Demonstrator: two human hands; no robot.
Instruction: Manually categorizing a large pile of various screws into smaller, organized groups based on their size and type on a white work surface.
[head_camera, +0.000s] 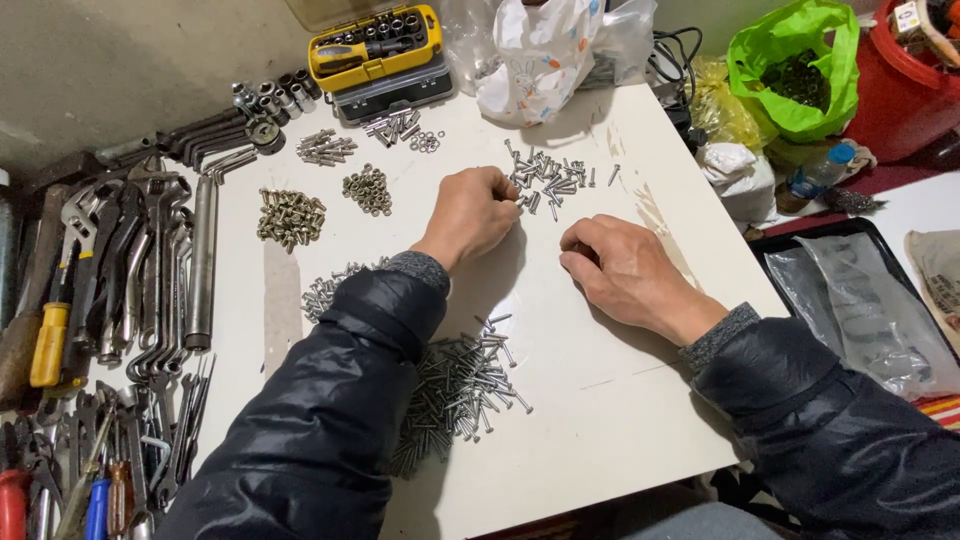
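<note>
My left hand (472, 212) rests on the white table (600, 390), fingers curled at the edge of a small scatter of silver screws (548, 180); whether it pinches one I cannot tell. My right hand (625, 272) lies knuckles up just below that scatter, fingers curled under, anything inside it hidden. A large pile of longer silver screws (460, 385) lies near my left forearm. Further left sit a heap of brass-coloured screws (290, 215), a heap of nuts (368, 188) and more silver screws (325, 146).
Wrenches and pliers (130, 270) crowd the left side. A yellow socket-bit case (375, 45) stands at the back beside white plastic bags (540, 55). A green bag (795, 65), a red bucket (900, 90) and a black tray (860, 290) lie right.
</note>
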